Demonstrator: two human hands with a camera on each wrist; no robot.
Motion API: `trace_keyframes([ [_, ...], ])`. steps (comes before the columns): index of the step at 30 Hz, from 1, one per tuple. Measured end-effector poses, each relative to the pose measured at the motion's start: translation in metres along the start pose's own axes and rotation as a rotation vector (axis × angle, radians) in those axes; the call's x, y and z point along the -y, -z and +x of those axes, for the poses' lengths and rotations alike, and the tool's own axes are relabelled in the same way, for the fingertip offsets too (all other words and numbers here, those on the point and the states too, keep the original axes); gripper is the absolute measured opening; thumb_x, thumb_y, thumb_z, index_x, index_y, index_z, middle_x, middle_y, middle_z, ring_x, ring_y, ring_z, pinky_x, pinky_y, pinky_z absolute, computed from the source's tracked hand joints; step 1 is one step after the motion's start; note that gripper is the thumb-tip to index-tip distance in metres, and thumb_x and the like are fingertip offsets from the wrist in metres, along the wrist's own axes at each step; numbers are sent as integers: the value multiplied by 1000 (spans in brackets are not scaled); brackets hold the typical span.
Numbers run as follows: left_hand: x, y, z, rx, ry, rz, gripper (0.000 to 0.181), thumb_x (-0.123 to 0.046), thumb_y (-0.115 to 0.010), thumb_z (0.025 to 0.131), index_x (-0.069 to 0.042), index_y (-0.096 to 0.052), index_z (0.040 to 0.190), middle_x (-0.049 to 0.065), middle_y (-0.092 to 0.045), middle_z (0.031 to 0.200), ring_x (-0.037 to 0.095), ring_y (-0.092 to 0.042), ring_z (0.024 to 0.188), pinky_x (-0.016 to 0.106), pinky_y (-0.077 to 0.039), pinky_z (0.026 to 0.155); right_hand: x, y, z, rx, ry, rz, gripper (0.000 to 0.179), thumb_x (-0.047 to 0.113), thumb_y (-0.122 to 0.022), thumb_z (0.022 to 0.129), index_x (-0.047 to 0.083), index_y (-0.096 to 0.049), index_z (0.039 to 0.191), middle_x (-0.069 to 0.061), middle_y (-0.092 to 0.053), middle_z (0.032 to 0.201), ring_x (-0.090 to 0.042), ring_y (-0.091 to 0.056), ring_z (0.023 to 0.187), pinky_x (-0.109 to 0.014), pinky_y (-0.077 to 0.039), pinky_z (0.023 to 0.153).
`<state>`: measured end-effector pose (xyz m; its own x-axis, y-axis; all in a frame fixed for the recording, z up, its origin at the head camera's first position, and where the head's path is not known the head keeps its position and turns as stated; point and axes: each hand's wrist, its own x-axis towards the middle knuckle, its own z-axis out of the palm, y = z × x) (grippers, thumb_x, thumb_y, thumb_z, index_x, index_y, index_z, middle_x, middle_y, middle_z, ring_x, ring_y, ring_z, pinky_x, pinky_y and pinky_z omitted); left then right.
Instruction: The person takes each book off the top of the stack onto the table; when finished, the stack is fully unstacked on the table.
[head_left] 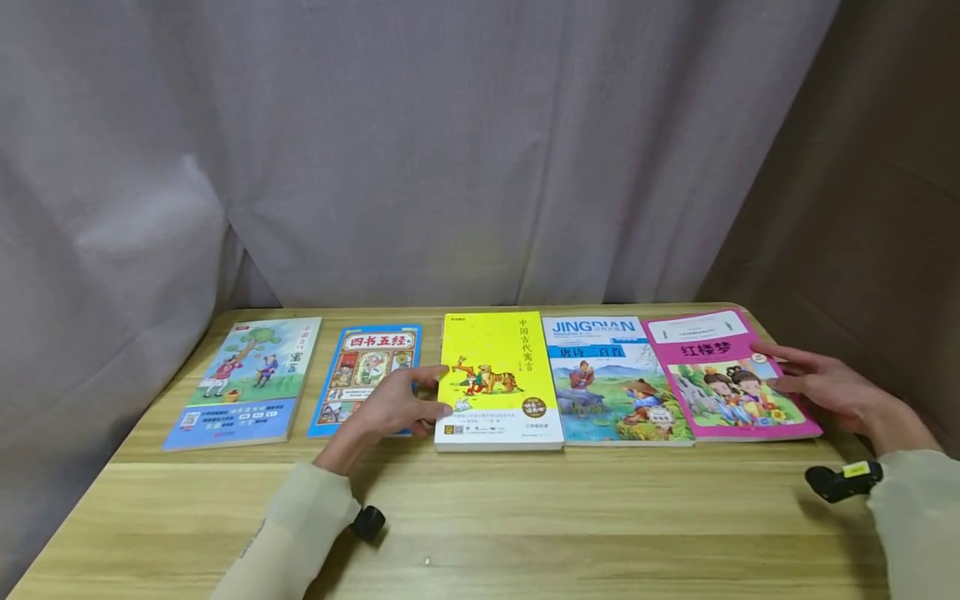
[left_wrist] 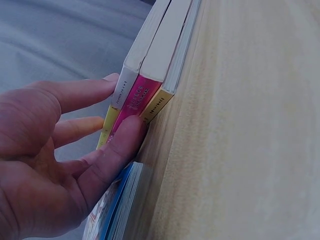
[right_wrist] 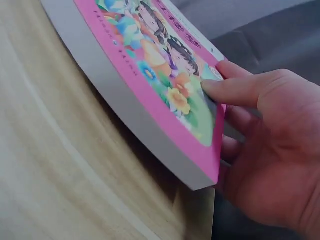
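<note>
Across the middle of the frame, five Chinese paperbacks lay face up in a row on a pale wood-grain table (head_left: pixel 540 517), with a grey curtain (head_left: pixel 450 167) hanging behind. At centre was the yellow book titled 中国古代寓言 (head_left: pixel 501 350), with a tiger on its cover. The left hand (head_left: pixel 390 402) was at its left edge, thumb and fingers apart, tips touching the side rather than wrapped round it. From the left wrist I could see that this book topped a stack: a pink spine (left_wrist: pixel 134 102) came beneath it and a yellow-orange spine (left_wrist: pixel 157 104) below that, one finger resting low against these.

Just right of centre, beside the yellow book, lay the blue-and-green 唐诗三百首 book (head_left: pixel 609 385). Next to it, at right, was the pink 红楼梦 book (head_left: pixel 712 396). The right hand (head_left: pixel 832 390) held that one by its right edge, thumb on the cover and fingers at the side.

Left of centre, the blue-bordered 四书五经 book (head_left: pixel 367 367) was partly hidden by the left hand. Farther left, well apart, lay a green-and-blue book (head_left: pixel 242 383) with a tree on its cover. Cream sleeves (head_left: pixel 288 521) entered from the lower corners.
</note>
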<state>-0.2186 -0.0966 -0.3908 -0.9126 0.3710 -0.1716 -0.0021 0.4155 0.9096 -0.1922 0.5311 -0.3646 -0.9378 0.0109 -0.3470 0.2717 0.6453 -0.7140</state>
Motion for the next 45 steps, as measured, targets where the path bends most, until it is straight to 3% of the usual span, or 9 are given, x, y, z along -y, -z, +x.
trace_keyframes([
  [5,0,-2,2,-21,-7,25,70,-15,-85,91,-14,-56,154,20,-58,139,19,-69,73,35,-64,61,4,-5,0,-83,-18,-165,81,41,-61,106,6,-19,166,-47,-16,160,-58,-37,128,-49,-50,87],
  [9,-1,-5,4,-33,10,44,72,-20,-87,90,-17,-56,154,18,-61,134,20,-69,73,35,-64,61,7,-10,-1,-172,-31,-219,88,45,-65,101,0,-23,164,-48,-16,158,-63,-33,127,-73,-46,95],
  [11,-2,-7,5,-41,26,65,75,-23,-88,89,-18,-55,155,18,-64,130,21,-69,71,34,-64,61,11,-14,-2,-228,-11,-223,85,46,-64,103,-3,-28,162,-48,-19,157,-64,-33,129,-74,-46,96],
  [16,-5,-9,10,-67,30,163,79,-24,-89,88,-20,-52,157,17,-68,119,21,-69,64,31,-62,58,29,-26,-4,-323,63,-227,71,45,-56,108,-6,-43,155,-45,-35,152,-60,-41,125,-55,-49,83],
  [20,-8,-9,12,-71,25,182,79,-19,-88,88,-18,-52,158,18,-69,117,20,-71,66,31,-63,59,44,-35,-5,-311,85,-222,70,48,-52,109,-3,-45,156,-42,-40,150,-55,-46,119,-43,-45,78],
  [26,-11,-9,12,-69,39,176,80,-16,-88,88,-17,-50,159,17,-69,112,19,-71,68,31,-64,60,59,-51,-2,-285,116,-184,66,46,-53,109,-1,-48,155,-39,-44,148,-49,-47,116,-39,-46,77],
  [29,-11,-8,11,-75,49,181,79,-15,-87,89,-17,-50,159,16,-67,103,19,-70,64,31,-63,58,65,-58,1,-279,165,-223,62,43,-56,109,-1,-52,152,-36,-53,138,-42,-53,109,-31,-46,72],
  [36,-10,-7,9,-76,61,174,80,-15,-86,89,-17,-49,160,15,-64,95,20,-67,57,31,-62,55,79,-72,5,-190,229,-272,60,40,-60,108,0,-54,152,-33,-59,134,-36,-60,104,-32,-51,74],
  [45,-7,-2,3,-45,59,139,80,-14,-84,92,-18,-46,162,14,-62,91,22,-67,58,33,-62,55,105,-99,11,-95,277,-135,58,35,-66,105,1,-55,151,-27,-67,128,-26,-69,92,-30,-60,72],
])
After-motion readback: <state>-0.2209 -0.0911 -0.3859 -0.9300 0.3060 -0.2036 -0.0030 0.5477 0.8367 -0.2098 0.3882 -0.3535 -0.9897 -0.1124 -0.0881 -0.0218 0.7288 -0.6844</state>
